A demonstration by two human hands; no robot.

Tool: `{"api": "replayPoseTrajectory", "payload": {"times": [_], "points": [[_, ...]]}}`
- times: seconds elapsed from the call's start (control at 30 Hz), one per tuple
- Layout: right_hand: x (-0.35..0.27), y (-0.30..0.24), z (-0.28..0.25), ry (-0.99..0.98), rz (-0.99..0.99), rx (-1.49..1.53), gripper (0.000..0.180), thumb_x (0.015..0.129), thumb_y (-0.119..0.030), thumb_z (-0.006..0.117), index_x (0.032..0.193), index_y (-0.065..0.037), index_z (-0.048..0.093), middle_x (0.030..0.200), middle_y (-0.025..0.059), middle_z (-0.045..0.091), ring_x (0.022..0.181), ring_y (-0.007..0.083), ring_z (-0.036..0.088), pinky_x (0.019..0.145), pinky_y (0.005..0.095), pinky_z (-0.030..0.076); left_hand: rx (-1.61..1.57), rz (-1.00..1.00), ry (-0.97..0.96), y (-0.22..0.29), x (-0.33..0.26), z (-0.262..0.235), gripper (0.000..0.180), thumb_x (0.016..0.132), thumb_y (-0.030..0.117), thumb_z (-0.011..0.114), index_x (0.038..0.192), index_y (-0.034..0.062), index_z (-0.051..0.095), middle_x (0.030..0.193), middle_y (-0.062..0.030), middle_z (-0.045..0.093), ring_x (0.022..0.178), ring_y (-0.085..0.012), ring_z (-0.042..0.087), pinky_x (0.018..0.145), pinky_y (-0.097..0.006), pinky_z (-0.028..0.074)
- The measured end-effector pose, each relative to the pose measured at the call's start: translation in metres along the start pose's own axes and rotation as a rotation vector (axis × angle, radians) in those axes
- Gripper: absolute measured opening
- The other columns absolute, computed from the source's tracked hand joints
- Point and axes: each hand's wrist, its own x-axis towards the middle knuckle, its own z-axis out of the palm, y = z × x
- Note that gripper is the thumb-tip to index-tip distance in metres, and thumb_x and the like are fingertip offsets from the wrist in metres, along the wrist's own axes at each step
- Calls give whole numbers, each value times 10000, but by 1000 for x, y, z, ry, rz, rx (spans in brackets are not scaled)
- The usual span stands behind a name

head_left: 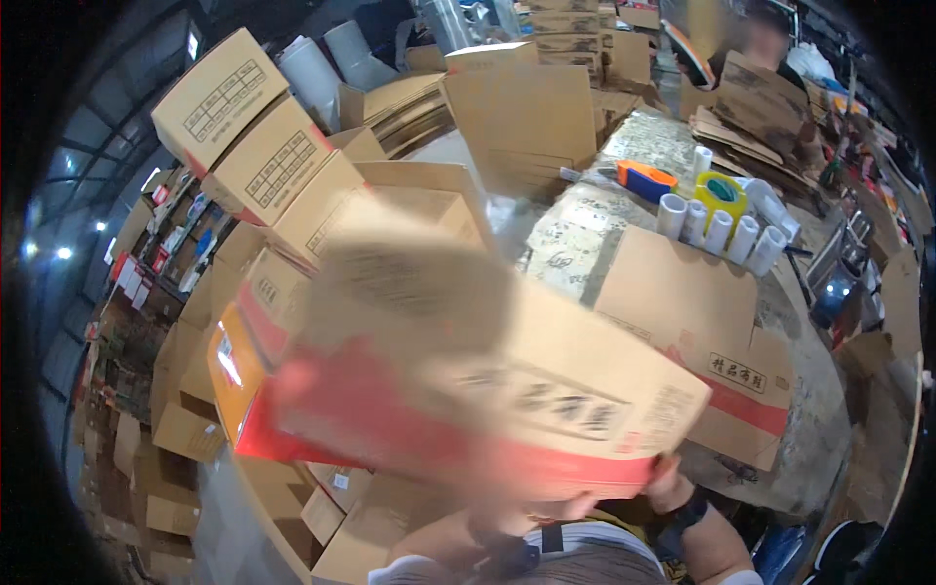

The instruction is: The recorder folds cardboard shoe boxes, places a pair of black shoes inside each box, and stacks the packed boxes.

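Observation:
A large brown carton with a red band fills the middle of the view, tilted and partly smeared by motion. My right hand is closed on its lower right corner. My left hand is at the carton's lower edge, blurred, its fingers mostly hidden. Beyond the carton's left end stands an orange and red box. To the right, a flat carton blank with a red band lies on the worn table.
Several closed cartons form a leaning stack at the left. White tube rolls, a yellow tape roll and an orange and blue tape dispenser stand on the table. Another person is at the far right, behind cardboard sheets.

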Motion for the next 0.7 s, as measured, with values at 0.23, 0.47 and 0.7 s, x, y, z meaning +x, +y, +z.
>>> {"api": "replayPoseTrajectory", "payload": {"times": [0.23,0.47,0.7], "points": [[64,-21,20,47,405,-255,793,928,-373,492,1486,-37,38,1436,153,336,1233,229,439,996,354,356,1137,618,1801,90,-143,-114,595,872,532,517,1230,56,488,1099,-93,568,994,-221,551,882,-390,457],[39,-23,35,131,571,-330,405,863,-73,593,1252,-8,504,1068,67,578,935,140,552,860,274,439,-109,585,1546,231,-214,-206,600,899,507,473,1305,65,471,1270,-85,529,1171,-259,490,923,-385,437],[6,-66,10,269,536,-647,264,835,-93,609,1086,-11,608,967,98,616,880,178,597,796,295,478,504,316,1853,185,-211,-192,582,925,333,565,1378,34,354,1286,-124,499,1230,-221,432,1009,-383,355]]}}
